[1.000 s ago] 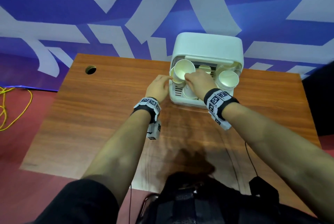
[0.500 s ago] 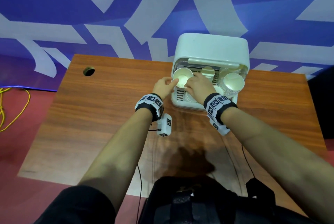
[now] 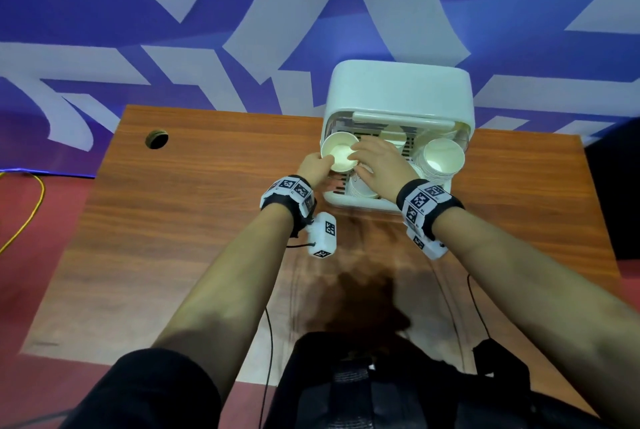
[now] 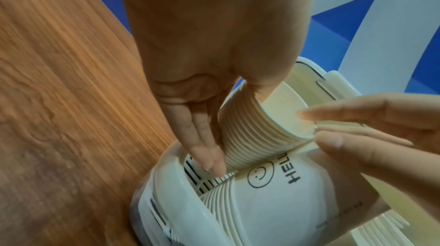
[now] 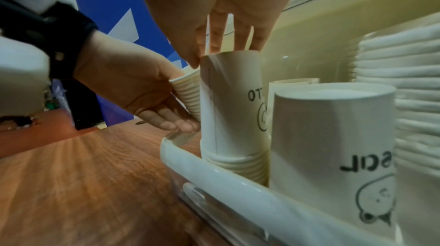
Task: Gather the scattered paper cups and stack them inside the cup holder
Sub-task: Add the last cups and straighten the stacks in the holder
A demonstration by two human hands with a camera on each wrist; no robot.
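At the far edge of the brown wooden table (image 3: 194, 220) sits a white plastic cup holder (image 3: 398, 92), packed with stacks of white paper cups. The left hand (image 3: 313, 168) grips a ribbed stack of nested paper cups (image 4: 250, 137) at the holder's left side, while the right hand (image 3: 377, 165) pinches that stack's rim.

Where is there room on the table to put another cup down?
Bare wood lies between the table's round hole and the left hand, and right of the cup holder. The holder itself is crowded with cup stacks and both hands.

Cup holder (image 3: 398, 89) sits at table's (image 3: 194, 220) far edge, cup stacks (image 3: 441, 160) inside.
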